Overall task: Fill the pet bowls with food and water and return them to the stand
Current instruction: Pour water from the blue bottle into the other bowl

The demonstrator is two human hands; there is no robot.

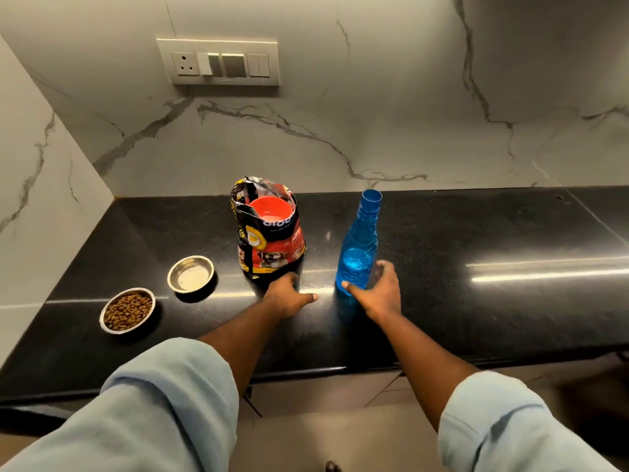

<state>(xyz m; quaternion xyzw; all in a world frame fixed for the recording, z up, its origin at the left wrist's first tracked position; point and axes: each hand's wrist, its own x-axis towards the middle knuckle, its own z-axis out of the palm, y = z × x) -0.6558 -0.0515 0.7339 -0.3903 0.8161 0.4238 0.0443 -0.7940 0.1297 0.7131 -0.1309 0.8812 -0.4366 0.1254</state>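
Two steel pet bowls sit on the black counter [476,301]: the near-left bowl [127,310] holds brown kibble, and the far bowl [191,274] looks to hold water. An opened pet food bag [269,233] stands upright with a red scoop [271,206] inside its mouth. A blue plastic bottle [357,253], uncapped and partly filled with water, stands to the right of the bag. My left hand [287,296] rests on the counter at the bag's base, fingers curled. My right hand [379,291] is spread around the bottle's base, thumb touching it.
A marble wall with a switch and socket panel [219,63] rises behind the counter, and a side wall closes the left end. The counter stretches to the right. The floor shows below the counter's front edge. No stand is in view.
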